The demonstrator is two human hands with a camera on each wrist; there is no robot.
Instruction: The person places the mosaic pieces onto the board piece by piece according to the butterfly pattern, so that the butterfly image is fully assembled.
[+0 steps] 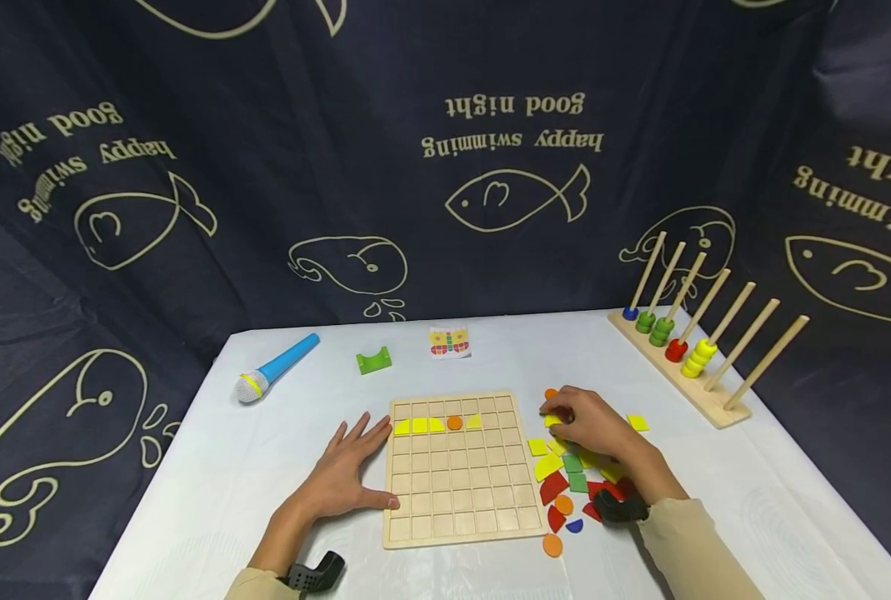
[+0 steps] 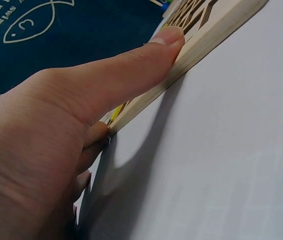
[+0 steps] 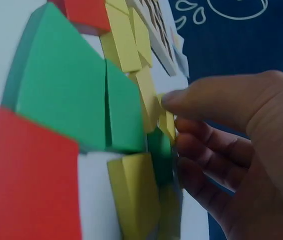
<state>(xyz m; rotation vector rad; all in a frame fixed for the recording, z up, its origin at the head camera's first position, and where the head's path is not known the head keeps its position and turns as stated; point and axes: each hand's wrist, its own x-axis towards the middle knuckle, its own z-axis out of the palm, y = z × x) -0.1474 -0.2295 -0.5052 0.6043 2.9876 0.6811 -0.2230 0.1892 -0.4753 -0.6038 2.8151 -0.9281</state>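
A square wooden grid board [image 1: 460, 479] lies on the table. Its second row holds several yellow pieces [image 1: 419, 426] and an orange disc [image 1: 454, 423]. Along the board's left side rests my left hand [image 1: 346, 472], fingers spread; in the left wrist view its thumb [image 2: 146, 57] touches the wooden edge. To the right of the board, my right hand [image 1: 591, 422] is over the loose pieces. Between its thumb and fingers it pinches a small yellow piece [image 3: 168, 122], whose full shape is partly hidden. Green blocks [image 3: 64, 80] and a red piece [image 3: 26, 175] lie close by.
Loose red, orange, blue and yellow pieces lie right of the board, among them an orange disc [image 1: 553, 546]. Further back are a blue toy microphone [image 1: 287, 360], a green arched block [image 1: 373, 361] and a butterfly card [image 1: 450, 342]. A wooden peg stand [image 1: 685, 371] with rings is at right.
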